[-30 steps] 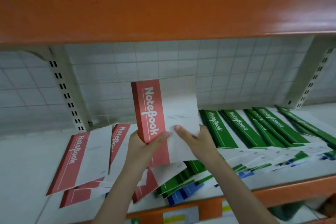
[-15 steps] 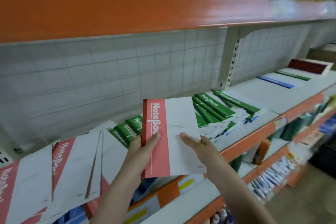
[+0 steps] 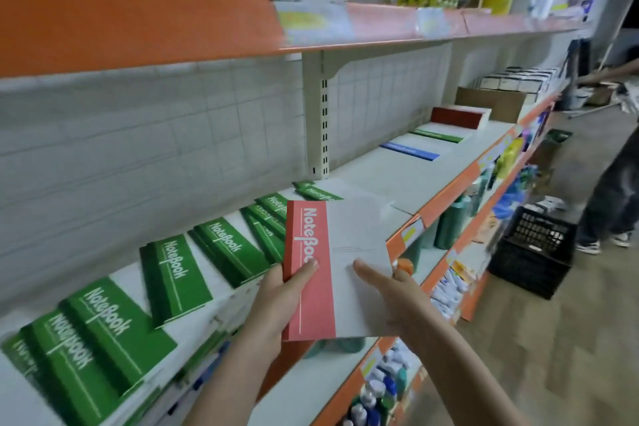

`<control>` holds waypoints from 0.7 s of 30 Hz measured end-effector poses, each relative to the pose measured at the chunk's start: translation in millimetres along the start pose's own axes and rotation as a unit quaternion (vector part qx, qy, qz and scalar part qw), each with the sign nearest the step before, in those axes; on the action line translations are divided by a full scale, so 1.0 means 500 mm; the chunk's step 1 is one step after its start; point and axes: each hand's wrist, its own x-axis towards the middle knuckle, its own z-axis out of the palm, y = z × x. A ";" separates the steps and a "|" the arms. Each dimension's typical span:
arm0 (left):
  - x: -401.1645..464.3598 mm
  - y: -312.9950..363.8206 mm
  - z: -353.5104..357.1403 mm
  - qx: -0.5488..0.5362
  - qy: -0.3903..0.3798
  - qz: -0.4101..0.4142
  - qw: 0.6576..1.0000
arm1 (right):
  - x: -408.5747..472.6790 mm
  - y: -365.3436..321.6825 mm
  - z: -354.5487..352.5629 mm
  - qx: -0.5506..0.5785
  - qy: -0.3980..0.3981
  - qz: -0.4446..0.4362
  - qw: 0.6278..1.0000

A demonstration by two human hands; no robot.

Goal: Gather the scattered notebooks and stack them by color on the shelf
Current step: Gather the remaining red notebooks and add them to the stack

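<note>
Red notebook (image 3: 318, 273) upright, spine left, in both hands.

Red-and-white notebook (image 3: 332, 270) held upright above scattered green notebooks (image 3: 173, 273).

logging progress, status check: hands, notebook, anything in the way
Left hand and right hand both grip red notebook, held upright off the shelf. Red stack far along the shelf. Green notebooks scattered below; nothing in the way.

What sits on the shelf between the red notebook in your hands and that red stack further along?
In the head view, past the held red notebook: bare shelf, a blue stack, a green stack, then the red stack.
</note>
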 end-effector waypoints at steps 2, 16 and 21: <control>0.032 -0.001 0.068 0.005 -0.026 -0.002 1.000 | 0.029 -0.010 -0.060 0.002 0.018 0.004 1.000; 0.178 -0.053 0.527 -0.005 -0.177 -0.042 0.983 | 0.127 -0.067 -0.477 0.052 0.147 0.004 0.988; 0.224 -0.076 0.648 0.014 -0.218 -0.061 0.974 | 0.153 -0.069 -0.584 0.085 0.174 -0.006 0.981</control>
